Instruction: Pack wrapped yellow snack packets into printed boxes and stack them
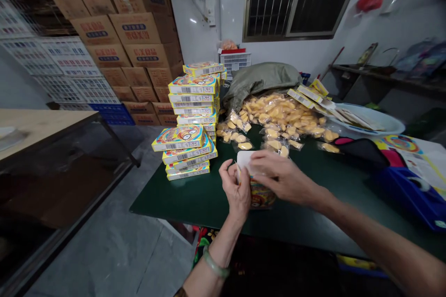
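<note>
Between my hands, at the front edge of the green table [205,204], stands a colourful printed carton [261,195] with a white flap [244,158] raised at its top. My left hand [237,188] grips the carton's left side, thumb in front and fingers curled behind. Over the carton's top lies my right hand [278,174], blurred, its fingers bent at the flap; whether it pinches anything does not show. Past the hands, small clear packets of yellow pieces [282,113] spill from a grey-green sack [268,76]. Stacked flat cartons [188,137] rise to the left.
A pale blue basin [390,123] holding flat cartons sits at the right rear. A blue tape dispenser [418,199] lies at the right. Brown cardboard boxes [134,28] are piled by the wall, and another table [45,125] stands at the left.
</note>
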`<state>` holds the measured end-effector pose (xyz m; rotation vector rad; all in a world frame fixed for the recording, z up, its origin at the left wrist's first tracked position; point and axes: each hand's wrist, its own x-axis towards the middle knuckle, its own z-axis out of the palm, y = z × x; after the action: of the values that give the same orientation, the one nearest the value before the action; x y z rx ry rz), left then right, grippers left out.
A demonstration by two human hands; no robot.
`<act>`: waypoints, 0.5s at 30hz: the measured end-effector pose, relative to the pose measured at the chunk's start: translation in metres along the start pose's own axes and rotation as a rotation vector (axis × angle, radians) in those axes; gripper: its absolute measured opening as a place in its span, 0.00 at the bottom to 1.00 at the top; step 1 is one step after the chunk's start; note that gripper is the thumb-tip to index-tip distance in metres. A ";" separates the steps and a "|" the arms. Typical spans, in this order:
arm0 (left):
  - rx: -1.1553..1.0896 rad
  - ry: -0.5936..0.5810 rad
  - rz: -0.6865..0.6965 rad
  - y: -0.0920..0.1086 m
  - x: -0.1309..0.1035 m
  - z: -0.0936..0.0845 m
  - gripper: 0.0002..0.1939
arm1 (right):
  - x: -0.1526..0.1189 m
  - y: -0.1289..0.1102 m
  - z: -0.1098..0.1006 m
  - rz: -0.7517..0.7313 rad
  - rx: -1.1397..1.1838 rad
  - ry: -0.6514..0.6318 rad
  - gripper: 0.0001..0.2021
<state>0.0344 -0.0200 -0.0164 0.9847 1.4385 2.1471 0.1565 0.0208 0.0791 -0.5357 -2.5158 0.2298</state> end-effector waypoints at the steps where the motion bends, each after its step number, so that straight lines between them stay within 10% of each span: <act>1: -0.018 0.034 0.004 -0.001 -0.001 0.001 0.22 | -0.008 0.004 -0.001 0.049 0.057 0.210 0.08; 4: -0.012 0.055 0.048 -0.004 -0.004 0.001 0.18 | -0.035 0.019 0.003 0.381 0.293 0.526 0.08; 9: 0.058 0.011 0.214 -0.003 -0.005 -0.007 0.10 | -0.051 0.042 0.026 0.671 1.018 0.166 0.15; 15: 0.024 -0.069 0.239 0.001 0.000 -0.010 0.10 | -0.038 0.046 0.034 0.692 1.102 0.082 0.11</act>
<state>0.0275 -0.0265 -0.0178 1.2849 1.3768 2.2389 0.1824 0.0449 0.0198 -0.8419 -1.6365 1.6460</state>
